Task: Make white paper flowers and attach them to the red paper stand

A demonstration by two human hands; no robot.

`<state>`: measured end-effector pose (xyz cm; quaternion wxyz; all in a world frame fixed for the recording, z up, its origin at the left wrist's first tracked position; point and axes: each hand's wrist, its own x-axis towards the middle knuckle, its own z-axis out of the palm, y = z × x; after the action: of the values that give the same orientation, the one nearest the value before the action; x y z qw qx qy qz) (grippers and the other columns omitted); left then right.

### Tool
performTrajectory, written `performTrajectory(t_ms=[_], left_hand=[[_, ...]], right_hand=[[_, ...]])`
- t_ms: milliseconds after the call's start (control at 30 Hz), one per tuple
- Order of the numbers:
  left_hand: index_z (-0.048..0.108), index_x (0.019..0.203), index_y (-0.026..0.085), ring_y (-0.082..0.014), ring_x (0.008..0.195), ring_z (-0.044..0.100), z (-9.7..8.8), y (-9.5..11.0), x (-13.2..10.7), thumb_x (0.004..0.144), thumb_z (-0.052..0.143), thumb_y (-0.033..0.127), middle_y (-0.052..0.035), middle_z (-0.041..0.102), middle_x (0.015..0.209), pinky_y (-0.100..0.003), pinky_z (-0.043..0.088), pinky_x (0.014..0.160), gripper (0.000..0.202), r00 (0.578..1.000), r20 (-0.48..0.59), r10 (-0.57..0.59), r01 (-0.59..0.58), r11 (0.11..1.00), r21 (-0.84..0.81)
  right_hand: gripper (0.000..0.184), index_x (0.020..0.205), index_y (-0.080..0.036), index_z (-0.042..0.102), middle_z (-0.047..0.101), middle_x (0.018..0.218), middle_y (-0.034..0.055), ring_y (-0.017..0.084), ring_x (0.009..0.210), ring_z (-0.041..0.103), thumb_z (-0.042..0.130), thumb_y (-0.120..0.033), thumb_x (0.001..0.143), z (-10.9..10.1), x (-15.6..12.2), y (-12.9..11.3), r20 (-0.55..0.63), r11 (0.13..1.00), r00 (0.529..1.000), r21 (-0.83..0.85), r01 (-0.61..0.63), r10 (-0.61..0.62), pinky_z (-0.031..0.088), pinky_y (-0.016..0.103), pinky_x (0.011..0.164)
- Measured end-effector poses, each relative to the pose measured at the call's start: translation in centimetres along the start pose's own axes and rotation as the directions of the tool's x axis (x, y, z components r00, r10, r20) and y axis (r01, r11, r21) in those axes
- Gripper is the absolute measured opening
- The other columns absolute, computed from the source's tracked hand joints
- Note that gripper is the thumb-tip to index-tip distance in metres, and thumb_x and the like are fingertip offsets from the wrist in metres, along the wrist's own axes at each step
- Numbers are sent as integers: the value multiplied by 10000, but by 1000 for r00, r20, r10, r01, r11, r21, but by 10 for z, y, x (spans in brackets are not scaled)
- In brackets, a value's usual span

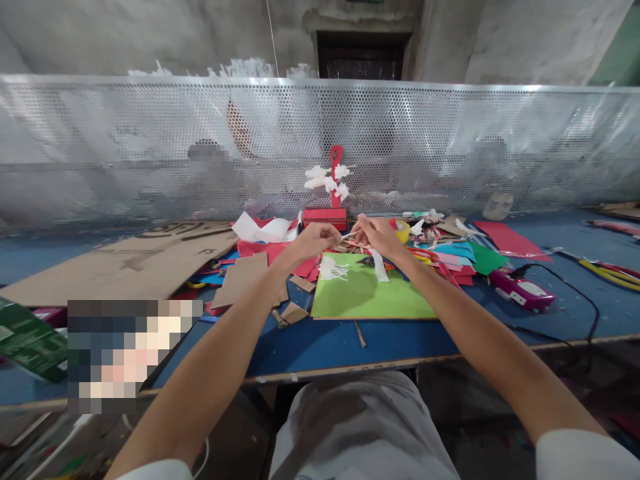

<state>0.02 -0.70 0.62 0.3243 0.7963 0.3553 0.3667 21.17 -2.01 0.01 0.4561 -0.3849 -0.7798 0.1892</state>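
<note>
One blue worktop (310,347), strewn with coloured paper (510,239) and brown cardboard (125,267), runs along a perforated metal screen (150,127), with a grey wall (240,33) behind. Near the far edge of a lime-green sheet (360,293), the left hand (319,239) and right hand (374,232), grips narrow, pinch a pale strip (349,235) between them. It looks thin and slightly tilted, its detail too small to tell.

Dim light leaves pale glare on the perforated screen (425,133)
</note>
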Motion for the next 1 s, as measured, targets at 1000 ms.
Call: performTrajectory(t_ms=[1000], left_hand=[[654,765,130,-115,636,574,-2,2,-1,727,637,254,-19,647,680,-242,448,647,131,999,41,-29,28,1000,8]], right_hand=[[283,873,-160,708,706,781,47,155,680,617,573,-408,892,3,-2,-7,77,981,994,-171,94,-82,428,260,653]])
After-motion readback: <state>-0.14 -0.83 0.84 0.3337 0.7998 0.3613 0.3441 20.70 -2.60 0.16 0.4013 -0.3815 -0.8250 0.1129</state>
